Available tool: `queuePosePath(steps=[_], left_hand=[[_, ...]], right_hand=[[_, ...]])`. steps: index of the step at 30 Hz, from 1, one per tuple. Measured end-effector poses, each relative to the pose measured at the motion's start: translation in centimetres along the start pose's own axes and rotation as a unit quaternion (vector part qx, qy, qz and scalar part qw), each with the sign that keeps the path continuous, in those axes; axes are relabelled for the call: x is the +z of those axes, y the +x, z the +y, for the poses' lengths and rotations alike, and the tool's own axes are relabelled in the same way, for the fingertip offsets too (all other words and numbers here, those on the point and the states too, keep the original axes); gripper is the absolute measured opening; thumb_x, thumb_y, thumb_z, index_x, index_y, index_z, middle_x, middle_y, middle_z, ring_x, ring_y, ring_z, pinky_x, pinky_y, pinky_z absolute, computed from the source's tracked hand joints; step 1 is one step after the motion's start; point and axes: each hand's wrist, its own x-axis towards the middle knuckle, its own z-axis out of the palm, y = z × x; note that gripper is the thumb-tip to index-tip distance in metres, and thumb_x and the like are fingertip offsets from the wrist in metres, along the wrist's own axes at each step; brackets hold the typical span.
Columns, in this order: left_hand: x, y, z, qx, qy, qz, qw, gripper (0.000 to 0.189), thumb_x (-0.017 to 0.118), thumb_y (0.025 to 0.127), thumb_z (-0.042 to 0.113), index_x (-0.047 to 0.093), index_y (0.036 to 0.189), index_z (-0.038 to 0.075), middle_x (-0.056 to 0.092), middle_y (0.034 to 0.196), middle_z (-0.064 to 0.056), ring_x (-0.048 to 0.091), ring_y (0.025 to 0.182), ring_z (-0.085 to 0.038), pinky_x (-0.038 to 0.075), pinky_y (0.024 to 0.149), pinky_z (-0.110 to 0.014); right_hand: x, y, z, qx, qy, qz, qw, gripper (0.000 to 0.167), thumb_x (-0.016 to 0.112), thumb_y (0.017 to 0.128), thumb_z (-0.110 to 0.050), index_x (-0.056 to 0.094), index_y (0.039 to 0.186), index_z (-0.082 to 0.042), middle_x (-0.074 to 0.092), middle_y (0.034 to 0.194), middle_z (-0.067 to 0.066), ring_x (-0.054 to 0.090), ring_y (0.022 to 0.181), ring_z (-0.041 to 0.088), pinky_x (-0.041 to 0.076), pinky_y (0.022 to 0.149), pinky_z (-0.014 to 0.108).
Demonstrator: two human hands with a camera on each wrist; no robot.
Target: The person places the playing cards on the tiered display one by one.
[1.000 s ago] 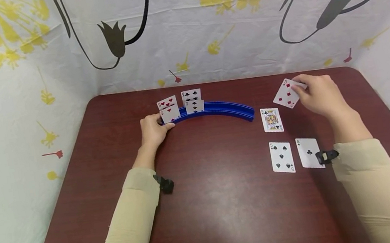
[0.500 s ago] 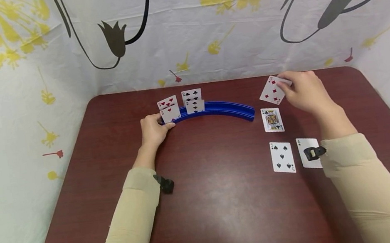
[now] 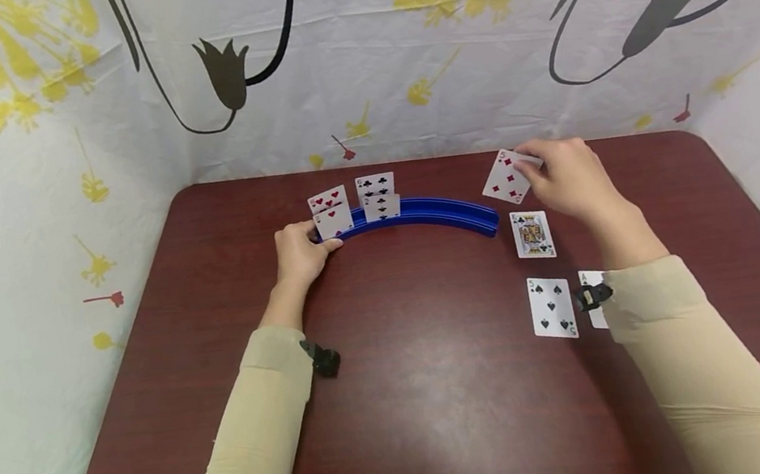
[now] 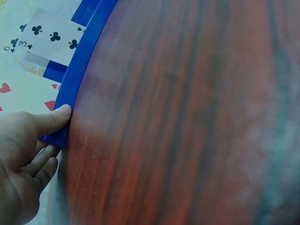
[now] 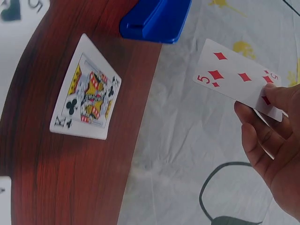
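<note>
My left hand (image 3: 301,254) grips the left end of a curved blue card holder (image 3: 446,211), thumb on its front face in the left wrist view. Two heart cards (image 3: 333,222) stand in the holder beside that hand, one behind the other. Further right in it, a three of clubs (image 3: 382,207) stands before a six of clubs (image 3: 374,183). My right hand (image 3: 572,177) pinches a five of diamonds (image 5: 229,70) by one end, face visible, in the air near the holder's right end. Just below it lies the king of clubs (image 3: 532,235).
Face up on the dark red table (image 3: 438,425) lie the five of spades (image 3: 552,308) and the ace of clubs (image 3: 597,317), the latter partly covered by the right wrist's camera. A patterned cloth (image 3: 427,58) stands close behind the table's far edge.
My right hand has moved left with the five of diamonds, toward the right end of the card holder. The left hand has kept its grip in place.
</note>
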Motion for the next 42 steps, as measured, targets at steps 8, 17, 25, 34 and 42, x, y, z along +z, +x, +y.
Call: queuePosePath(steps=[8, 17, 25, 34, 42], left_hand=[[0.0, 0.0, -0.1, 0.0, -0.006, 0.003, 1.0, 0.033, 0.088, 0.081, 0.025, 0.078, 0.105, 0.003, 0.075, 0.089, -0.013, 0.067, 0.085, -0.026, 0.054, 0.078, -0.04], [-0.1, 0.0, -0.1, -0.001, -0.011, 0.004, 0.9999, 0.033, 0.088, 0.082, 0.024, 0.078, 0.105, 0.003, 0.076, 0.09, -0.013, 0.067, 0.085, -0.026, 0.054, 0.077, -0.04], [-0.2, 0.0, 0.0, -0.001, -0.011, 0.003, 0.9999, 0.034, 0.088, 0.082, 0.024, 0.078, 0.108, 0.004, 0.076, 0.093, -0.013, 0.067, 0.089, -0.027, 0.054, 0.081, -0.041], [0.0, 0.1, 0.0, -0.003, -0.007, 0.001, 1.0, 0.035, 0.087, 0.082, 0.025, 0.078, 0.108, 0.003, 0.076, 0.094, -0.014, 0.066, 0.087, -0.026, 0.054, 0.08, -0.04], [0.1, 0.0, -0.1, -0.001, -0.006, 0.001, 1.0, 0.035, 0.088, 0.082, 0.025, 0.078, 0.108, 0.004, 0.076, 0.093, -0.013, 0.066, 0.088, -0.026, 0.054, 0.081, -0.04]], right_hand=[[1.2, 1.1, -1.1, -0.024, -0.001, 0.0, 0.9997, 0.023, 0.065, 0.099, -0.013, 0.072, 0.116, 0.0, 0.074, 0.103, 0.022, 0.068, 0.085, 0.041, 0.049, 0.074, 0.057], [2.2, 2.0, -2.2, -0.045, -0.007, -0.009, 0.9989, 0.023, 0.065, 0.099, -0.014, 0.072, 0.117, -0.001, 0.074, 0.102, 0.021, 0.069, 0.083, 0.039, 0.05, 0.073, 0.056], [3.0, 2.6, -2.6, -0.054, -0.003, -0.011, 0.9985, 0.023, 0.066, 0.099, -0.014, 0.073, 0.116, -0.001, 0.074, 0.104, 0.019, 0.069, 0.084, 0.038, 0.05, 0.074, 0.056], [4.0, 3.2, -3.4, -0.059, 0.005, -0.018, 0.9981, 0.021, 0.067, 0.098, -0.014, 0.074, 0.115, -0.003, 0.075, 0.104, 0.018, 0.07, 0.087, 0.039, 0.051, 0.075, 0.057], [4.9, 3.7, -4.7, -0.065, 0.001, -0.026, 0.9975, 0.023, 0.064, 0.099, -0.013, 0.073, 0.119, -0.005, 0.075, 0.102, 0.016, 0.068, 0.079, 0.034, 0.051, 0.071, 0.054]])
